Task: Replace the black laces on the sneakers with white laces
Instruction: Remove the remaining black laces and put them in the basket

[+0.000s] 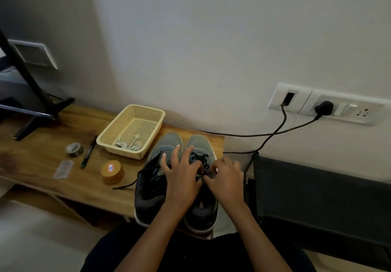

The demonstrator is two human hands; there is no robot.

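Sneakers: a grey and black pair is set side by side at the right end of the wooden surface point(42, 155), toes turned to the wall; the left sneaker point(152, 187) and the right sneaker point(202, 208) are touching, and their heels are seen over the near edge.
Black laces: the black laces point(198, 157) are seen crossed over the right sneaker's tongue; a loose lace end point(127, 185) is trailed from the left sneaker onto the surface.
White laces: the white laces point(127, 144) are kept coiled in the near corner of the cream basket point(135, 107), just beside the left sneaker's toe.
Left hand: the left hand point(182, 178) is laid across both sneakers, its fingers point(178, 148) spread and pressed on the uppers.
Right hand: the right hand point(227, 179) is held at the right sneaker's top eyelets, its fingers point(213, 167) curled and pinched on the black laces; finer detail is lost to blur.
Other items: a tape roll point(74, 149), a pen point(88, 151), a clear packet point(63, 169) and a round orange-lidded tub point(112, 172) are laid left of the sneakers.
Wall: a plug point(323, 108) is seated in the socket panel point(359, 113).
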